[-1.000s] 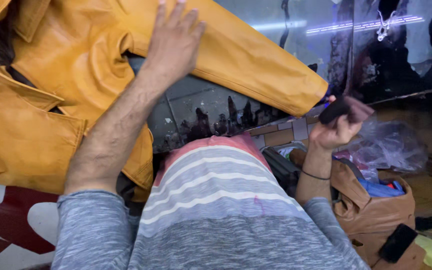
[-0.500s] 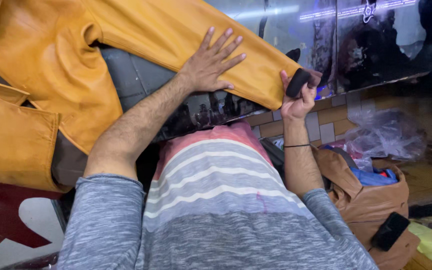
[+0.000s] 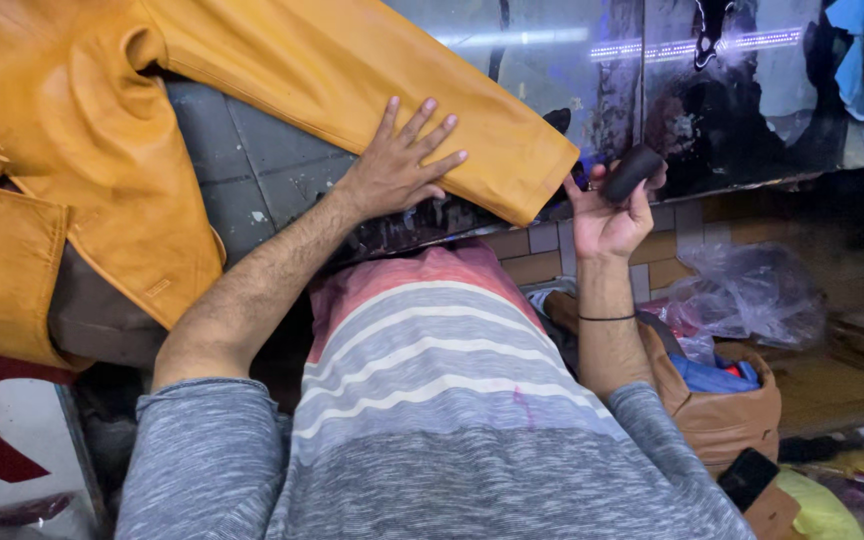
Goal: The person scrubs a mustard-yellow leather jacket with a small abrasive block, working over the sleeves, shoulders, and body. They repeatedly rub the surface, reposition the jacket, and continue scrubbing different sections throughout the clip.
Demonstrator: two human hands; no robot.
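While the dark glossy surface [image 3: 592, 90] runs off above the fingers w/ light strips reflected in it, its near edge sits over a wall of small tan tiles [image 3: 542, 250]. Below & right of the right hand's fingers, on the floor side: a tan bag [image 3: 722, 410] w/ blue cloth inside, plus a crumpled clear plastic bag [image 3: 752, 295].

Mustard-yellow leather jacket [image 3: 82, 130] lies spread on the surface, body off to the left of the fingers, one sleeve [image 3: 372, 70] stretched across to the right. Leather looks smooth, soft, slightly creased, w/ stitched seams & a flap edge at far left.

Left hand [image 3: 397, 165] lies flat, fingers spread, palm down on the sleeve's lower edge. Right hand [image 3: 607, 210] is raised just right of the cuff [image 3: 542, 175], fingers curled round a small black rounded object [image 3: 632, 172], matte, roughly cylindrical; thumb side close to the cuff, touching or not, can't tell. Thin dark band on that wrist. Person's shirt [image 3: 432, 420]: grey marl w/ white & faded red stripes.
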